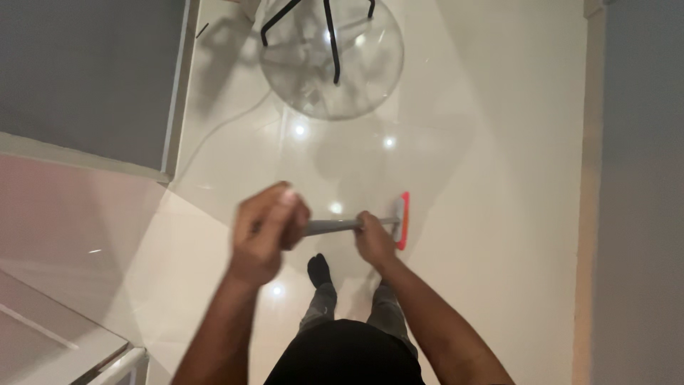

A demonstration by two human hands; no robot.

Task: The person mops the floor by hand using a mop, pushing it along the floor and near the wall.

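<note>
A glossy white tiled floor (pixel 499 214) fills most of the head view, with ceiling lights mirrored in it and a broad bare stretch to the right that runs up to a pale skirting strip (pixel 590 178) along a grey wall (pixel 641 178). At upper left a grey panel (pixel 78 71) ends in a light frame edge, and a pale counter surface (pixel 50 285) cuts in at lower left. Ahead, near the top edge, stands a round clear glass table (pixel 335 78) with black legs (pixel 331 36) visible through the top; nothing can be seen lying on it. Between that table and the person's feet the floor lies open. The person, in grey trousers (pixel 320 306) and a dark sock (pixel 318 269), holds a grey mop handle (pixel 335 227) in both hands. The left hand (pixel 267 228) wraps closed around the upper end of the handle, nearest the camera. The right hand (pixel 374 241) grips closed lower down the shaft, just above the mop head (pixel 403 219), a narrow red and white pad resting on the floor just ahead of the feet.
</note>
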